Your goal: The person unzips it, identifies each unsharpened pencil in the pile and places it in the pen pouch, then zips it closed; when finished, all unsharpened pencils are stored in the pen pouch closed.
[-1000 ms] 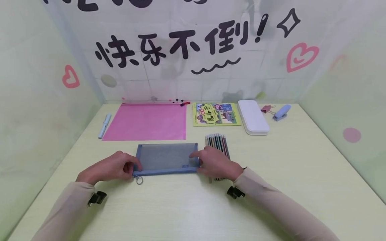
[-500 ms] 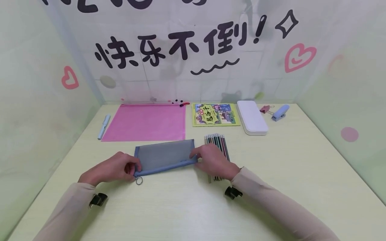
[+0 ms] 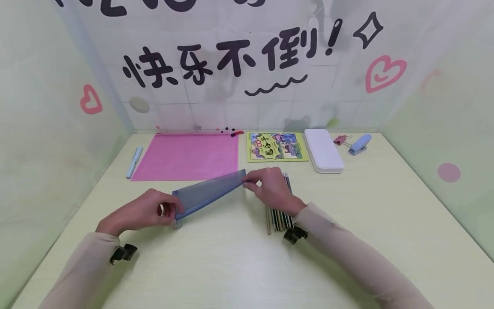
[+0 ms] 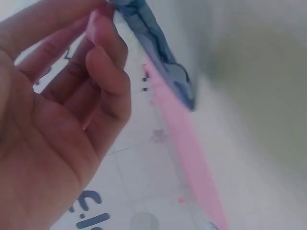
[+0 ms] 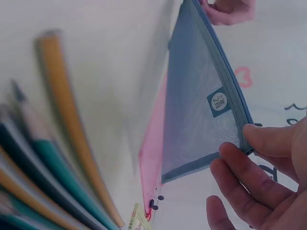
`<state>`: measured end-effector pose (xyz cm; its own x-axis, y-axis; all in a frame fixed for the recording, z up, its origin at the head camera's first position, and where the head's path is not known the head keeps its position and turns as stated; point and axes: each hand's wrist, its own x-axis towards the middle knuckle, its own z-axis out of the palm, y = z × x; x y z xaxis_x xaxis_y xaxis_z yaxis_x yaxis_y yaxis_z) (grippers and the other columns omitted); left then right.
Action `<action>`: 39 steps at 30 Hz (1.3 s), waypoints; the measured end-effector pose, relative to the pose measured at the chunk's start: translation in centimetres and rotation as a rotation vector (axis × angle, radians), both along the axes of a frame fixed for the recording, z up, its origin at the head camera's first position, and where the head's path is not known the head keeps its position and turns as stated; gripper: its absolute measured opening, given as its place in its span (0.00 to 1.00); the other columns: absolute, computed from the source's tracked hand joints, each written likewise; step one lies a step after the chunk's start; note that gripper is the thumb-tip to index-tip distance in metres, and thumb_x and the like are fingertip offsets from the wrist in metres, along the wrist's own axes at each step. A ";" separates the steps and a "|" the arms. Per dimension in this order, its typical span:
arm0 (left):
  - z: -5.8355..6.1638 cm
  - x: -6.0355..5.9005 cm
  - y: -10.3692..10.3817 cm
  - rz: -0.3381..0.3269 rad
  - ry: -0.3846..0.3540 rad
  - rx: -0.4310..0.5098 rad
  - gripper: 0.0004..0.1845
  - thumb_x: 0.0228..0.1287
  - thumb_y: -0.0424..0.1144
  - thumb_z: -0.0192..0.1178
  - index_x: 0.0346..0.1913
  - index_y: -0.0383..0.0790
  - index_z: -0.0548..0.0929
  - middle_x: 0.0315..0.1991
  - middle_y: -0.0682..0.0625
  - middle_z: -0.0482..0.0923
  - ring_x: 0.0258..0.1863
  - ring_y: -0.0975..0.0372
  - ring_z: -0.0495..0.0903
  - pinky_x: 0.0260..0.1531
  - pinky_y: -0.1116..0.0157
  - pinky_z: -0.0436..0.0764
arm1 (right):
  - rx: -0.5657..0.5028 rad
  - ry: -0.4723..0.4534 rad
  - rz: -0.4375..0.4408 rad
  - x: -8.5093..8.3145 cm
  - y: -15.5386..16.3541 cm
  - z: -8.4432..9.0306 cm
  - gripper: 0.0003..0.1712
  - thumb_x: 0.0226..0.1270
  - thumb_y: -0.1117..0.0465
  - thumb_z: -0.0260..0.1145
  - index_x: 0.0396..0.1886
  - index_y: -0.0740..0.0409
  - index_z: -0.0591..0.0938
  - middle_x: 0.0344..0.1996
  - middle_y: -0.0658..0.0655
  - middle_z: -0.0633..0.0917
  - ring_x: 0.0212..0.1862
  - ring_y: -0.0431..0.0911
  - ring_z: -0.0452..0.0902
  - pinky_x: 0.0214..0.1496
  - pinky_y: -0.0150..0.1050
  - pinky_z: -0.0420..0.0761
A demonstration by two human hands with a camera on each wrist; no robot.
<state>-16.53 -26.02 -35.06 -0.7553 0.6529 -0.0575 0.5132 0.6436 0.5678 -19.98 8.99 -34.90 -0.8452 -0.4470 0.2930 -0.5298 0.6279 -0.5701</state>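
A blue-grey mesh zipper pouch (image 3: 208, 191) is lifted off the table and tilted, its right end higher than its left. My left hand (image 3: 143, 211) pinches its near left corner, where a zipper-pull ring (image 3: 177, 224) hangs. With thumb and fingers my right hand (image 3: 273, 186) pinches the right end of the zipper edge. In the right wrist view the mesh side hangs down with a small square label (image 5: 219, 102) near that corner. A bundle of pencils (image 3: 278, 219) lies on the table under my right hand, partly hidden by it.
Behind the pouch lies a pink zipper bag (image 3: 189, 156), with a light-blue pen (image 3: 134, 163) left of it. Further right are a comic-style book (image 3: 277, 146), a white case (image 3: 325, 150), a pink binder clip (image 3: 341, 140) and a blue stapler (image 3: 360, 144). Walls enclose three sides.
The blue-grey pouch has gone from lying flat to raised and tilted. My right hand has moved up and away with its right end, uncovering the pencils' near ends; the left hand has barely shifted.
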 end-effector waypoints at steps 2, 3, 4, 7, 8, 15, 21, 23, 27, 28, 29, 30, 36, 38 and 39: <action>0.6 0.1 0.0 -0.002 0.017 0.047 0.11 0.61 0.31 0.68 0.42 0.52 0.86 0.28 0.62 0.80 0.28 0.72 0.78 0.30 0.71 0.81 | -0.032 -0.049 -0.025 -0.5 0.3 0.6 0.07 0.67 0.60 0.70 0.42 0.54 0.91 0.36 0.52 0.92 0.35 0.42 0.85 0.31 0.32 0.77; 0.8 0.1 -0.1 -0.001 0.023 0.077 0.11 0.61 0.32 0.69 0.43 0.52 0.86 0.28 0.62 0.81 0.29 0.71 0.78 0.30 0.70 0.81 | -0.050 -0.089 -0.044 -0.8 0.4 0.9 0.08 0.68 0.60 0.70 0.42 0.53 0.91 0.37 0.52 0.92 0.36 0.42 0.84 0.31 0.31 0.76; 1.1 0.1 -0.2 0.003 0.037 0.103 0.12 0.61 0.33 0.70 0.44 0.53 0.86 0.29 0.61 0.81 0.30 0.70 0.79 0.30 0.70 0.81 | -0.069 -0.124 -0.064 -1.0 0.7 1.2 0.08 0.68 0.60 0.70 0.43 0.52 0.91 0.37 0.53 0.92 0.36 0.43 0.84 0.31 0.31 0.75; 1.7 0.2 -0.5 0.039 0.082 0.176 0.12 0.62 0.35 0.70 0.45 0.54 0.86 0.33 0.59 0.82 0.33 0.69 0.78 0.30 0.70 0.81 | -0.107 -0.212 -0.130 -1.6 1.4 1.8 0.08 0.68 0.59 0.69 0.43 0.51 0.91 0.37 0.54 0.91 0.38 0.46 0.85 0.35 0.33 0.77; 1.8 0.2 -0.6 0.058 0.097 0.199 0.11 0.63 0.35 0.69 0.45 0.54 0.86 0.34 0.59 0.83 0.34 0.68 0.78 0.32 0.69 0.81 | -0.120 -0.236 -0.149 -1.8 1.7 1.9 0.08 0.68 0.58 0.69 0.44 0.51 0.91 0.37 0.54 0.91 0.39 0.47 0.85 0.36 0.34 0.77; 1.8 0.2 -0.8 0.178 0.135 0.410 0.14 0.70 0.28 0.59 0.54 0.44 0.84 0.50 0.59 0.84 0.48 0.69 0.79 0.48 0.76 0.79 | -0.246 -0.378 -0.203 -2.5 3.0 2.0 0.11 0.69 0.58 0.68 0.47 0.55 0.89 0.39 0.58 0.91 0.48 0.57 0.86 0.51 0.42 0.79; 1.7 0.0 0.4 0.289 0.254 0.606 0.17 0.63 0.23 0.64 0.54 0.36 0.84 0.51 0.61 0.84 0.50 0.67 0.77 0.49 0.74 0.74 | -0.369 -0.526 -0.212 -2.7 3.4 1.8 0.12 0.71 0.58 0.67 0.49 0.57 0.88 0.42 0.59 0.90 0.47 0.52 0.86 0.59 0.46 0.78; 1.9 0.0 1.0 0.324 0.291 0.680 0.17 0.62 0.22 0.65 0.53 0.33 0.84 0.50 0.61 0.84 0.49 0.66 0.77 0.50 0.74 0.73 | -0.394 -0.579 -0.221 -2.7 3.4 1.7 0.13 0.71 0.57 0.67 0.50 0.56 0.88 0.43 0.59 0.90 0.45 0.48 0.86 0.60 0.46 0.80; 2.7 -0.4 2.0 0.339 0.327 0.817 0.16 0.61 0.20 0.63 0.52 0.27 0.84 0.47 0.59 0.85 0.46 0.65 0.77 0.51 0.75 0.73 | -0.426 -0.642 -0.227 -2.7 3.3 1.4 0.14 0.72 0.58 0.66 0.52 0.57 0.87 0.44 0.59 0.89 0.44 0.45 0.86 0.63 0.50 0.80; 2.9 -0.5 2.2 0.340 0.326 0.846 0.15 0.61 0.20 0.63 0.52 0.27 0.84 0.46 0.58 0.86 0.45 0.65 0.77 0.50 0.74 0.74 | -0.433 -0.651 -0.223 -2.7 3.3 1.3 0.14 0.72 0.58 0.66 0.52 0.57 0.87 0.44 0.59 0.88 0.44 0.46 0.86 0.64 0.51 0.80; 3.1 -0.7 2.5 0.343 0.331 0.858 0.14 0.62 0.21 0.63 0.51 0.27 0.84 0.45 0.58 0.86 0.45 0.65 0.77 0.49 0.74 0.74 | -0.437 -0.656 -0.215 -2.7 3.3 1.1 0.14 0.72 0.58 0.66 0.52 0.58 0.86 0.44 0.59 0.88 0.44 0.46 0.86 0.64 0.52 0.80; 3.3 -0.8 2.7 0.345 0.336 0.871 0.14 0.62 0.20 0.63 0.50 0.26 0.84 0.44 0.58 0.86 0.44 0.64 0.77 0.49 0.73 0.74 | -0.438 -0.662 -0.208 -2.7 3.3 0.9 0.14 0.72 0.58 0.66 0.52 0.58 0.86 0.43 0.59 0.88 0.45 0.48 0.86 0.64 0.53 0.80; 4.6 -1.7 4.2 0.374 0.429 0.883 0.11 0.61 0.20 0.63 0.47 0.25 0.85 0.40 0.60 0.86 0.41 0.64 0.78 0.45 0.72 0.74 | -0.371 -0.672 -0.136 -2.9 3.4 0.1 0.13 0.72 0.57 0.66 0.51 0.55 0.86 0.38 0.56 0.90 0.50 0.57 0.85 0.59 0.52 0.81; 5.2 -1.9 4.7 0.374 0.491 0.867 0.11 0.60 0.20 0.64 0.47 0.26 0.86 0.40 0.62 0.86 0.42 0.65 0.78 0.49 0.74 0.75 | -0.300 -0.620 -0.104 -2.9 3.2 0.3 0.12 0.72 0.57 0.66 0.50 0.54 0.87 0.37 0.56 0.91 0.50 0.59 0.84 0.54 0.47 0.81; 5.6 -2.1 4.9 0.375 0.526 0.851 0.12 0.60 0.21 0.65 0.46 0.27 0.87 0.40 0.64 0.85 0.42 0.66 0.79 0.50 0.74 0.74 | -0.253 -0.577 -0.089 -2.7 3.1 0.5 0.12 0.71 0.57 0.66 0.50 0.53 0.87 0.38 0.57 0.91 0.49 0.60 0.83 0.51 0.45 0.80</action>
<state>-18.59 -21.12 -29.46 -0.7132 0.0457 0.6995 0.6763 0.3072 0.6695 -22.73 12.09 -34.38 -0.9293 -0.3445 -0.1333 -0.0452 0.4641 -0.8846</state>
